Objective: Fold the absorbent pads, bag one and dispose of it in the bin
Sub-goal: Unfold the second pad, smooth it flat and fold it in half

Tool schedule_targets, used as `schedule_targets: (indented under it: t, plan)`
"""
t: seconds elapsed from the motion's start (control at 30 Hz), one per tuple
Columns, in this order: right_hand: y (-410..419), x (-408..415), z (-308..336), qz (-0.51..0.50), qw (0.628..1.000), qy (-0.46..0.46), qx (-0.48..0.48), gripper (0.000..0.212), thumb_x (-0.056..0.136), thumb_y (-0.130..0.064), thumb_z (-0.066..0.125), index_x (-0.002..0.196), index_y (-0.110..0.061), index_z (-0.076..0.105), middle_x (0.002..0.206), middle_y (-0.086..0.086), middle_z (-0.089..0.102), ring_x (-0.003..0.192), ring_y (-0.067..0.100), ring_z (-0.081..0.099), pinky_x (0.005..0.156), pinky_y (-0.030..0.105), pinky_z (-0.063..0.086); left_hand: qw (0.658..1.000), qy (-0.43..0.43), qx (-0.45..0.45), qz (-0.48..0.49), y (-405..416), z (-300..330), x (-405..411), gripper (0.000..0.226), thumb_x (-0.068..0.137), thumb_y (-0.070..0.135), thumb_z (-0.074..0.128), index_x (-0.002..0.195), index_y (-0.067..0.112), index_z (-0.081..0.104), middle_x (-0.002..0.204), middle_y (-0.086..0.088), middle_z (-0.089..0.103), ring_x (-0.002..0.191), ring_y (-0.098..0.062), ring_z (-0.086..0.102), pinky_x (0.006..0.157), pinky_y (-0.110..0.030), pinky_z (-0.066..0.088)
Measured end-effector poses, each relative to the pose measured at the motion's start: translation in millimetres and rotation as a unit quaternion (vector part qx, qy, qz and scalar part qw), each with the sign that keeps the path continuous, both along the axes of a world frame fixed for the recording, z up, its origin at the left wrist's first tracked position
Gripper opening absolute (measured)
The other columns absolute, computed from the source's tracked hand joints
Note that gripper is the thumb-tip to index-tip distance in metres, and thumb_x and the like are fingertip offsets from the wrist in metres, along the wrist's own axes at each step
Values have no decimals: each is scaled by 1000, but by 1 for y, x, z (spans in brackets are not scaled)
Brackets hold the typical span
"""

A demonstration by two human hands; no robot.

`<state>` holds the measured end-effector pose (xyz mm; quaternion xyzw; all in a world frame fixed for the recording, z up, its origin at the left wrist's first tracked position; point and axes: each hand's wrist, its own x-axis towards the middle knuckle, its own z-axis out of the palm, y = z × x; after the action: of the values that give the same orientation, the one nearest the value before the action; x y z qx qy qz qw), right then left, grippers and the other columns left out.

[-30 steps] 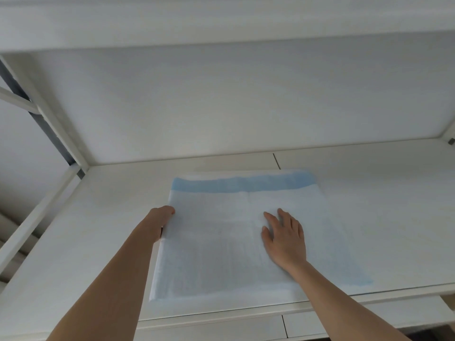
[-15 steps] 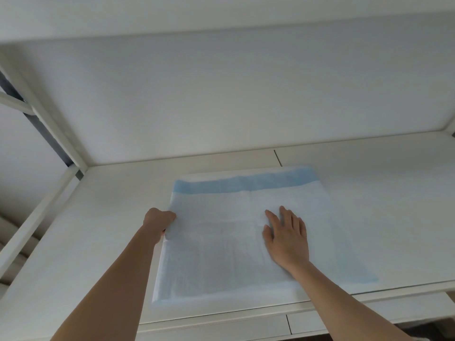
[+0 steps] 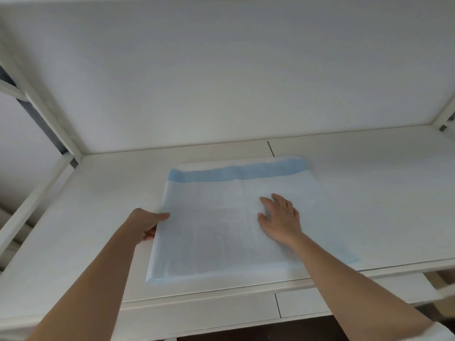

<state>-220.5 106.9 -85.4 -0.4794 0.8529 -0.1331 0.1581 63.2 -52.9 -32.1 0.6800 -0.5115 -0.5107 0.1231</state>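
— Looking at the left hand [image 3: 147,223], what is new since a second ago?

— Its thumb now lies on top of the absorbent pad [image 3: 236,217] at the pad's left edge, fingers tucked beneath: it pinches that edge, where before it was only a fist beside it. The right hand [image 3: 279,219] lies flat as before, fingers straight, pressing the pad's middle near the crease.

— Meaning?

— I judge a fold across that crease is about to start; bagging and binning are not yet begun.

— Counts?

— One pad in view, spread on the white desk [image 3: 381,193] near its front edge, blue band toward the back. Two hands. No bag or bin shows.
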Motion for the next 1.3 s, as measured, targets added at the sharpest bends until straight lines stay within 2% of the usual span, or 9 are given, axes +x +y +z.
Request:
schedule_targets:
  t: [0.13, 0.3, 0.4, 0.57, 0.67, 0.83, 0.93, 1.1, 1.3]
  plan:
    - [9, -38, 22, -36, 996, -26, -77, 42, 89, -30, 50, 131, -25, 53, 139, 2, 46, 132, 25, 33, 104, 37, 32, 999, -2, 35, -7, 9, 1, 14, 30, 75, 19, 79, 86, -4, 62, 80, -16, 65, 69, -27, 60, 62, -31, 49]
    - [37, -81, 43, -188, 977, 33, -92, 36, 91, -24, 55, 127, -19, 56, 128, 13, 49, 124, 33, 37, 94, 40, 40, 999, 5, 52, 2, 21, 5, 15, 31, 73, 11, 81, 90, -6, 62, 85, -19, 66, 72, -29, 62, 61, -34, 50]
    - [51, -98, 44, -259, 964, -39, -40, 46, 89, -34, 59, 129, -13, 52, 130, 16, 50, 124, 35, 40, 95, 38, 40, 998, 10, 57, 9, 26, 7, 9, 26, 74, 6, 79, 87, -6, 59, 80, -18, 65, 68, -28, 61, 58, -33, 48]
    - [72, -109, 36, -301, 937, -156, -79, 46, 82, -25, 69, 104, 15, 62, 107, 28, 64, 90, 37, 63, 84, 41, 50, 998, 4, 56, 12, 27, 7, 5, 25, 74, -2, 77, 89, -6, 58, 80, -19, 63, 67, -29, 60, 60, -35, 49]
    - [77, -112, 31, -297, 931, -194, -84, 30, 78, -24, 74, 83, 4, 66, 90, 20, 68, 77, 29, 61, 68, 30, 46, 998, 4, 57, 19, 27, 6, 5, 23, 73, -6, 76, 85, -6, 56, 79, -19, 62, 67, -29, 59, 62, -37, 50]
    - [77, -117, 29, -303, 922, -229, -76, 44, 69, -27, 84, 102, -2, 68, 99, 12, 67, 94, 30, 65, 78, 32, 51, 998, 4, 56, 36, 28, 3, 7, 27, 70, -11, 76, 88, -7, 56, 86, -21, 62, 80, -33, 61, 63, -38, 51]
    - [76, -119, 28, -300, 923, -232, -66, 42, 69, -25, 85, 101, -3, 68, 98, 12, 68, 90, 29, 65, 77, 31, 51, 998, 6, 50, 36, 27, 0, 8, 33, 70, -11, 76, 97, -10, 56, 93, -23, 62, 89, -34, 61, 65, -39, 52]
    - [72, -119, 28, -295, 924, -233, -69, 30, 72, -21, 82, 94, -4, 70, 96, 12, 70, 87, 29, 65, 73, 31, 50, 998, 1, 25, 49, 28, -3, 4, 23, 73, -13, 72, 85, -9, 54, 90, -23, 60, 86, -35, 58, 61, -40, 50]
    - [69, -119, 25, -297, 923, -229, -90, 23, 79, -17, 76, 97, -4, 70, 88, 9, 66, 81, 25, 60, 68, 28, 44, 998, 2, 30, 59, 28, -6, 1, 18, 77, -14, 68, 79, -6, 52, 80, -18, 57, 89, -34, 56, 83, -44, 48]
